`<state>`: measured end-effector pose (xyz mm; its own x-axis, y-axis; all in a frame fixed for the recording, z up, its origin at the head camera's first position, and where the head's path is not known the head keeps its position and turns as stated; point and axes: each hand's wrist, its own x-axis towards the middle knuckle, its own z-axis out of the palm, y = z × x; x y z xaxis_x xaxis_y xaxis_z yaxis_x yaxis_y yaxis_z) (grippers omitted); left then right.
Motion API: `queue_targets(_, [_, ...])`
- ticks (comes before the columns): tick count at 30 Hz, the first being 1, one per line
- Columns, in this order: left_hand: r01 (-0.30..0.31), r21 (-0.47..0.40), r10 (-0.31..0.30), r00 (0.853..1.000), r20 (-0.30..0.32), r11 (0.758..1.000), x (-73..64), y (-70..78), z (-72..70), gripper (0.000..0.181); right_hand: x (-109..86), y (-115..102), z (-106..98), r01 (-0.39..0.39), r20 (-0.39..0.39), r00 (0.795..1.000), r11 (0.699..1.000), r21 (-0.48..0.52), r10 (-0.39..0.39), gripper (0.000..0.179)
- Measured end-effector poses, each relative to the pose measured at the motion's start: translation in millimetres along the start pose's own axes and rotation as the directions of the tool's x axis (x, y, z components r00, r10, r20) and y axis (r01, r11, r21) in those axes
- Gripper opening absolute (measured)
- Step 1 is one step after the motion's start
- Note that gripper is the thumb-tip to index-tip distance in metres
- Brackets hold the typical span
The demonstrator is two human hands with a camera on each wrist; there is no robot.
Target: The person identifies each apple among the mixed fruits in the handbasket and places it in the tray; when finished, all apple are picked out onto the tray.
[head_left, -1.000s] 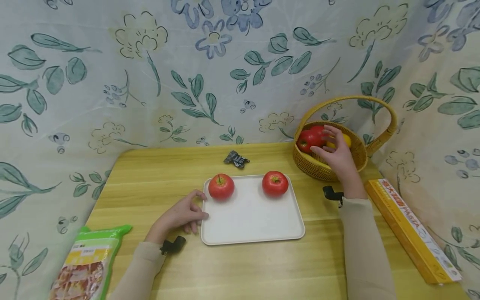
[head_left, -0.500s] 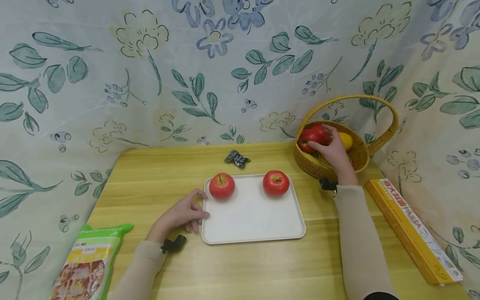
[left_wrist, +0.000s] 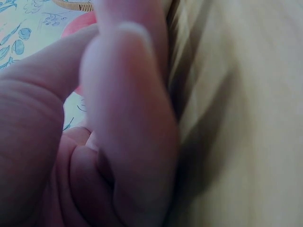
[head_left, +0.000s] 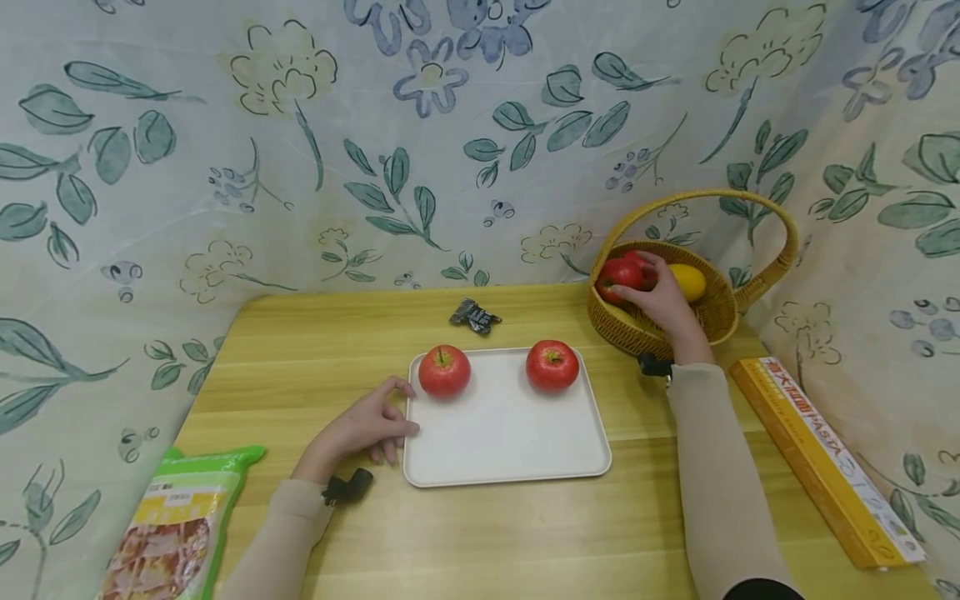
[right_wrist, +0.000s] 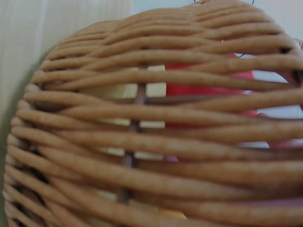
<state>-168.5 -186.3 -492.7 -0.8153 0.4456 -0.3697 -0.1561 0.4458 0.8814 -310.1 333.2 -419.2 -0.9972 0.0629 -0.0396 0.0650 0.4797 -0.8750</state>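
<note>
In the head view, my right hand [head_left: 667, 304] reaches into a wicker basket [head_left: 633, 333] and grips a red apple [head_left: 619, 275], thumb at its near side and fingers over the far side. The right wrist view is filled by the basket's woven wall [right_wrist: 156, 116], with red showing through the gaps; the hand is mostly hidden there. My left hand [head_left: 363, 425] rests on the table at the white tray [head_left: 510, 442], its thumb and index fingertip touching the left rim, bent and apart. Two red apples, a left one [head_left: 444, 372] and a right one [head_left: 552, 365], sit on the tray.
Beside the held apple, the basket has another red fruit and a yellow fruit [head_left: 687, 283]; its tall handle [head_left: 705, 196] arches above. A black wrapped packet [head_left: 474, 317] lies behind the tray. A pasta box [head_left: 825, 462] lies at right, a green-edged food bag [head_left: 176, 525] at left.
My right hand has moved left and down inside the basket, and its fingers have come together round a red apple. The left hand and the tray have stayed in place.
</note>
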Motion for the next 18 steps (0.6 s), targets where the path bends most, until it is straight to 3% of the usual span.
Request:
queue_targets(11, [-0.003,0.008,0.003,1.0,-0.011,1.0,-0.8,-0.2,0.8,0.061,3.2,-0.3,0.3,0.035,0.013,0.999,0.998,-0.052,-0.035,0.095])
queue_targets(18, [-0.016,0.015,0.016,1.0,-0.012,1.0,-0.7,-0.6,1.3,0.061,3.6,1.7,0.7,0.047,0.035,0.999,0.989,-0.143,-0.042,0.092])
